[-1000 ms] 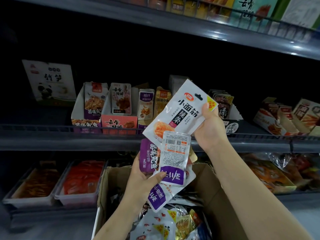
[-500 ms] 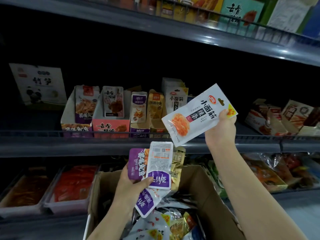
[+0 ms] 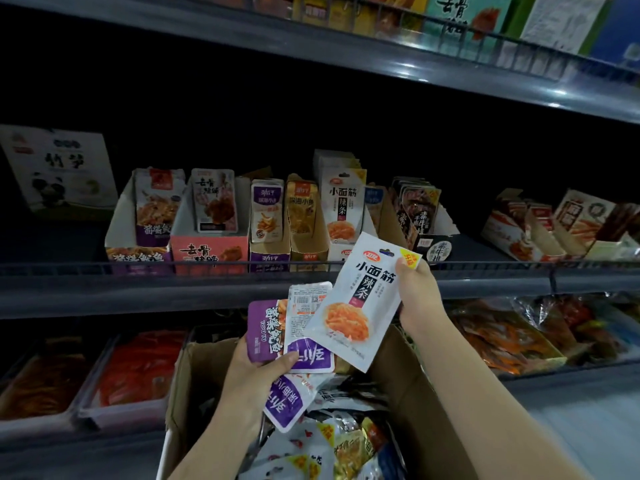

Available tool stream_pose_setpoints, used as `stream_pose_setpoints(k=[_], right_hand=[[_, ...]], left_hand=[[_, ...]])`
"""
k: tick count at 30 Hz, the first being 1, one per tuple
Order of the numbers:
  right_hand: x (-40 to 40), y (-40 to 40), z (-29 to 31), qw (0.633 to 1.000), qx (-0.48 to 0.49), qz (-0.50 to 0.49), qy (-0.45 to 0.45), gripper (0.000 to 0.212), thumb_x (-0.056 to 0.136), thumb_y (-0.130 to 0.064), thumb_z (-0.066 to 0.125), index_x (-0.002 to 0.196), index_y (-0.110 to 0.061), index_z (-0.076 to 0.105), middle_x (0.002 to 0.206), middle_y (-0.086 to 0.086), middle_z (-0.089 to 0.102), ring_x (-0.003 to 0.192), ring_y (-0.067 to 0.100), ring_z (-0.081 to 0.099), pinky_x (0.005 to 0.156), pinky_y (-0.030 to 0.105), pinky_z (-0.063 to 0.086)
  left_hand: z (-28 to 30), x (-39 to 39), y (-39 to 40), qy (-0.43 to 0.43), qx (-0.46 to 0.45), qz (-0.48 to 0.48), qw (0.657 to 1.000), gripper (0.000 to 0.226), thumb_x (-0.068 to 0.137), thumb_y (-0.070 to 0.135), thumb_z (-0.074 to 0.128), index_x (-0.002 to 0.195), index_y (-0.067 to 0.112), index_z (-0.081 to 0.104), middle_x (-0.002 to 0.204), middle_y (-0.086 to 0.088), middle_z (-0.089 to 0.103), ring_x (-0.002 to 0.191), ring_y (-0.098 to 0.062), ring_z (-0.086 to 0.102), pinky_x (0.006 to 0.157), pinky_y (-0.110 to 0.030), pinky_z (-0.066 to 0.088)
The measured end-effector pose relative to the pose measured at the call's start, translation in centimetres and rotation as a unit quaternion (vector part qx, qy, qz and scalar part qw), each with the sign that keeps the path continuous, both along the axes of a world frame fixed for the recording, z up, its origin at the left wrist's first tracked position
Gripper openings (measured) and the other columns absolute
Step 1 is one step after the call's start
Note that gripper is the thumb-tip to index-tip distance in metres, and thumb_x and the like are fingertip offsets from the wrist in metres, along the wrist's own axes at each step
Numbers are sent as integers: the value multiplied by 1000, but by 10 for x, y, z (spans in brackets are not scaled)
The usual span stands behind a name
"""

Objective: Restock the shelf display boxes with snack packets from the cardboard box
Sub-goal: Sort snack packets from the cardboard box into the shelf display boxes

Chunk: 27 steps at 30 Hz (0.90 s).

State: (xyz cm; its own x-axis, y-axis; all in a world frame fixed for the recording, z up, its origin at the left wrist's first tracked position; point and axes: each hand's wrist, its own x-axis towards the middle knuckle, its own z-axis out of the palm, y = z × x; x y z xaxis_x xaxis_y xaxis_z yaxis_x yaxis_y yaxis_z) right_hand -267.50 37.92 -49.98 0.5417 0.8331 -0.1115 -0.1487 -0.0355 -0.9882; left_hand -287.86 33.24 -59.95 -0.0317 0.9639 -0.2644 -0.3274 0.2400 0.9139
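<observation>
The right hand pinches one white packet by its top corner, above the cardboard box. The left hand grips several packets; these could slip and fall.

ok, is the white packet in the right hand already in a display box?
No, the right hand holds the white packet in the air below the shelf rail, above the cardboard box.

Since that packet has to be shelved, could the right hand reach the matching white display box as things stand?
Probably yes: the right hand holds the white packet just below the white display box, whose open top looks unobstructed.
</observation>
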Motion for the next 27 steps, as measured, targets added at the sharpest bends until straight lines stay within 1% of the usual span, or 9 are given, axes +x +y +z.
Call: stream_pose_setpoints(k=[2, 5, 7, 9, 11, 15, 18, 22, 27], right_hand=[[2, -2, -4, 997, -4, -7, -75, 12, 102, -22, 43, 109, -17, 51, 96, 7, 67, 74, 16, 63, 61, 29, 51], [-2, -5, -9, 976, -14, 10, -215, 14, 101, -26, 44, 107, -16, 51, 101, 8, 67, 80, 19, 64, 69, 34, 51], [-7, -6, -12, 961, -19, 29, -276, 21, 100, -29, 44, 112, -13, 49, 99, 6, 65, 75, 14, 60, 62, 28, 49], [-12, -6, -15, 955, -34, 50, -292, 26, 100, -31, 45, 116, -11, 46, 93, 0, 60, 69, 6, 54, 53, 20, 42], [-18, -7, -21, 955, -48, 63, -286, 30, 99, -31, 49, 120, -11, 44, 88, -5, 56, 68, 3, 52, 49, 17, 37], [-31, -9, -30, 962, -52, 60, -261, 33, 96, -27, 54, 124, -14, 40, 90, -6, 57, 65, 0, 54, 43, 10, 37], [-32, -11, -33, 951, -13, 33, -308, 33, 96, -24, 55, 126, -16, 42, 95, 0, 62, 68, 5, 58, 49, 16, 45], [-29, -13, -31, 921, 7, 41, -388, 35, 97, -22, 53, 129, -21, 41, 90, 6, 67, 70, 20, 65, 60, 39, 57], [-36, -13, -26, 873, -29, 78, -480, 35, 99, -23, 49, 131, -21, 37, 96, 10, 66, 78, 26, 64, 63, 38, 55]], left_hand=[[0, -1, -1, 6, 3, 1, 1000, 48, 72, -6, 78, 111, 14, 61, 96, -12, 73, 84, -34, 70, 75, -43, 57], [-1, -1, -1, 13, 6, -3, 1000, 48, 72, -4, 79, 112, 15, 61, 97, -11, 74, 85, -33, 71, 77, -44, 57], [-1, 0, -1, 16, 10, -1, 1000, 45, 74, -4, 78, 110, 17, 61, 96, -10, 73, 82, -31, 70, 71, -39, 56], [-1, 2, -2, 15, 11, 4, 1000, 41, 76, -4, 76, 106, 18, 60, 93, -9, 73, 77, -28, 69, 64, -34, 53], [-2, 4, -3, 11, 11, 4, 1000, 36, 78, -2, 75, 102, 19, 60, 91, -8, 72, 74, -27, 69, 62, -33, 53], [-5, 9, -6, 9, 10, 11, 1000, 35, 79, 1, 76, 103, 21, 60, 91, -7, 73, 77, -29, 71, 66, -38, 56], [-5, 7, -6, -9, 7, 25, 1000, 35, 78, -2, 75, 103, 18, 61, 92, -9, 74, 78, -31, 71, 68, -40, 57], [-4, 3, -6, -3, 24, 33, 999, 41, 76, -3, 77, 108, 17, 60, 97, -7, 74, 85, -29, 71, 77, -43, 57], [-6, 3, -5, -4, 34, 15, 999, 43, 76, 0, 77, 110, 19, 61, 97, -4, 75, 86, -27, 72, 78, -43, 57]])
